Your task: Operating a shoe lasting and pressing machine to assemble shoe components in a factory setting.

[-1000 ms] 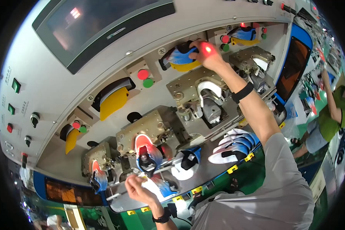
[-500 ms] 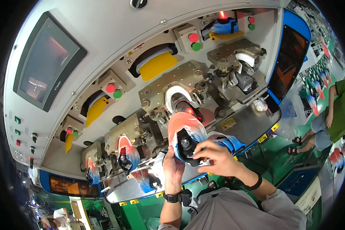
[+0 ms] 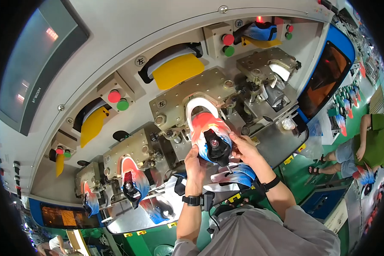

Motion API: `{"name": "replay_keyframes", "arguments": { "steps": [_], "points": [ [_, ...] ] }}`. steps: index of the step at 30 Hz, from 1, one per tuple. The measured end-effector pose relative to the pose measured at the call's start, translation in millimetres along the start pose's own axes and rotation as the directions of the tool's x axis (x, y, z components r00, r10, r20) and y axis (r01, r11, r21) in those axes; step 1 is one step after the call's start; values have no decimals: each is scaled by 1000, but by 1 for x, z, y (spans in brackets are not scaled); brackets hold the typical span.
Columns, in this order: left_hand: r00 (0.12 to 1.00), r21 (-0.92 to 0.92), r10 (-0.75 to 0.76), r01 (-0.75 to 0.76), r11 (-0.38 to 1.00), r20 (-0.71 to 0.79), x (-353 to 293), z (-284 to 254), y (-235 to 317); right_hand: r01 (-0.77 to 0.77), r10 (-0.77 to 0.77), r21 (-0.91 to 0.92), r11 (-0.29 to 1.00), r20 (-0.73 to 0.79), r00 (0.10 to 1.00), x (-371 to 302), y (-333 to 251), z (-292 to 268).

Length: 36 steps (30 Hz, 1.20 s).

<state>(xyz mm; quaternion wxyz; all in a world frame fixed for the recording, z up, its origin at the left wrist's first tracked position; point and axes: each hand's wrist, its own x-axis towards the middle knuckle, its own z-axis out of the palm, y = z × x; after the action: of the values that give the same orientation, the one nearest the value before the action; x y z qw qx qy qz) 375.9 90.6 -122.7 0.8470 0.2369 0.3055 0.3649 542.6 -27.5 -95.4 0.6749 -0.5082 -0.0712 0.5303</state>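
Between my hands is a shoe upper point(image 3: 202, 128) with an orange-red toe, white and blue sides and a black collar. Its toe points away from me into the white U-shaped pad point(image 3: 190, 112) of a metal clamping station point(image 3: 181, 94). My left hand point(image 3: 195, 168) is closed on the upper's left side near the heel, and my right hand point(image 3: 245, 150) grips its right side. Whether the toe touches the pad, I cannot tell. Just under the held upper, a blue and white upper point(image 3: 243, 176) lies on the metal ledge.
Two similar uppers point(image 3: 134, 181) point(image 3: 89, 200) sit in stations to the left. Another upper point(image 3: 158, 212) lies on the ledge point(image 3: 123, 224). Red and green buttons point(image 3: 117, 100), yellow flaps point(image 3: 179, 71) and a screen point(image 3: 38, 64) line the machine. A person point(image 3: 373, 141) stands at the right.
The upper has moved away from me, its toe now within the white pad. My right hand has gone from the collar opening to the upper's right side. The head view has shifted closer.
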Motion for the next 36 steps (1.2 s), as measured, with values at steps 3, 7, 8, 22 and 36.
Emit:
{"name": "replay_keyframes", "arguments": {
  "steps": [3, 7, 8, 22, 36],
  "points": [
    [1000, 40, -8, 8, 999, -1, 10, -4, 0, -6, 5, -31, 1000, -14, 1000, 5, -3, 1],
    [997, 80, -8, 14, 997, -78, 14, -6, 0, -3, -4, -81, 997, -81, 997, 2, -7, 9],
    [995, 92, -29, 38, 995, -96, 14, -5, 1, -5, -3, -96, 995, -86, 996, 3, -7, 8],
    [992, 107, -54, 66, 992, -117, 9, 10, 6, 23, -28, -74, 997, -71, 997, 7, -6, 4],
    [989, 90, -85, 96, 991, -119, 5, 13, 7, 34, -33, -46, 998, 29, 999, 11, 0, -4]
  ]
}}
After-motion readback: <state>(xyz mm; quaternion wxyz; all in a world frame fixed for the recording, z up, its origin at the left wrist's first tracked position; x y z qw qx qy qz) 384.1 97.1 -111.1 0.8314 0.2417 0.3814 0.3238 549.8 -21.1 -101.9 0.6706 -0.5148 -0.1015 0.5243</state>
